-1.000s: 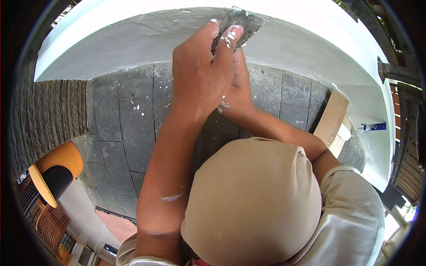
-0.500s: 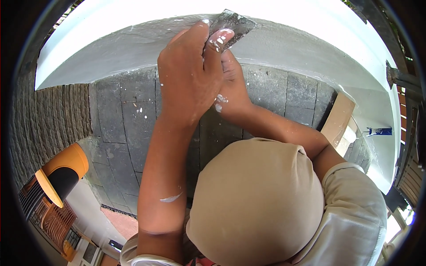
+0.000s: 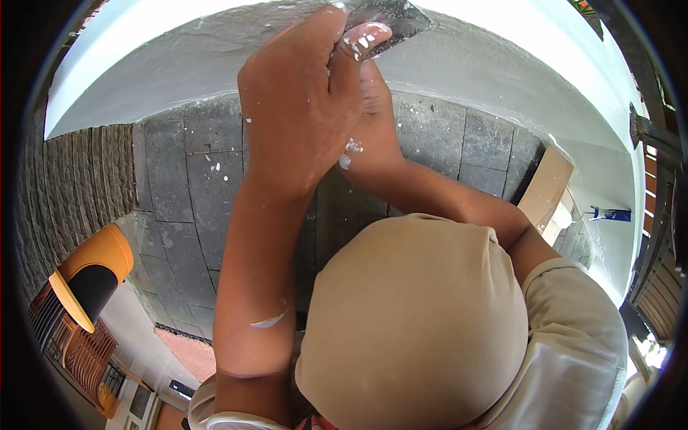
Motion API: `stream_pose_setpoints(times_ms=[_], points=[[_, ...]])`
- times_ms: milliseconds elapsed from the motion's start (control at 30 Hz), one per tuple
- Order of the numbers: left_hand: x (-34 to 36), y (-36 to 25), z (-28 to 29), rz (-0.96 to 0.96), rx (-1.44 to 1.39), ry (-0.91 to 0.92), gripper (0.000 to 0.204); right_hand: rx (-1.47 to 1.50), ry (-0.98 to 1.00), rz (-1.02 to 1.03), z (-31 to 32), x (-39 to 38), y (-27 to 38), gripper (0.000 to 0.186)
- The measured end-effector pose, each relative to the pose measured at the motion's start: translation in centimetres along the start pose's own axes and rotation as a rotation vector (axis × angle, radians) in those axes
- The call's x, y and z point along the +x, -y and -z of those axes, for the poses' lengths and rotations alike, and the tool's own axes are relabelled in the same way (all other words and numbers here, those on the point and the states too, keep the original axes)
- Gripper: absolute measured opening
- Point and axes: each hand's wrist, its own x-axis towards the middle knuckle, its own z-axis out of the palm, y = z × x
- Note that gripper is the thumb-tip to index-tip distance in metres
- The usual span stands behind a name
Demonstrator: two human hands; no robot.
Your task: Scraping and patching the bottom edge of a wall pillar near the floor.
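My left hand (image 3: 297,107) is closed, its white-spotted thumb pressed on a dark, flat scraper blade (image 3: 394,27) smeared with pale residue. The blade's far edge is near the upper rim of the picture, against the grey face of a curved wall (image 3: 473,75). Partly behind the left hand is my right hand (image 3: 373,129), its visible fingers curled; whatever it grips is hidden. White smears mark both hands and the left forearm.
Grey paving tiles (image 3: 168,172) with white splashes lie below the wall. A cardboard piece (image 3: 546,185) and a blue-handled tool (image 3: 611,214) are at the right. At lower left stands an orange-and-black object (image 3: 100,269). A beige cloth dome (image 3: 416,308) covers the lower middle.
Both hands and the blade have shifted a little farther up in the picture, the blade slightly to the right. The surroundings have shifted slightly too. The left thumb stays on the blade.
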Motion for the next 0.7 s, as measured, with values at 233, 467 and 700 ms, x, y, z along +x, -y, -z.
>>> stream_pose_setpoints(times_ms=[233, 467, 700], points=[[0.0, -0.6, 0.3, 0.119, -0.075, 0.036, 0.029, -0.069, 0.094, -0.032, 0.2, 0.0, 0.4, 0.043], [-0.3, -0.3, 0.4, 0.108, -0.100, 0.040, 0.030, -0.114, 0.088, 0.022, 0.1, -0.4, -0.2, 0.043], [-0.4, -0.3, 0.3, 0.136, -0.219, 0.023, 0.029, 0.000, -0.036, -0.029, -0.8, -0.2, 0.5, 0.027]])
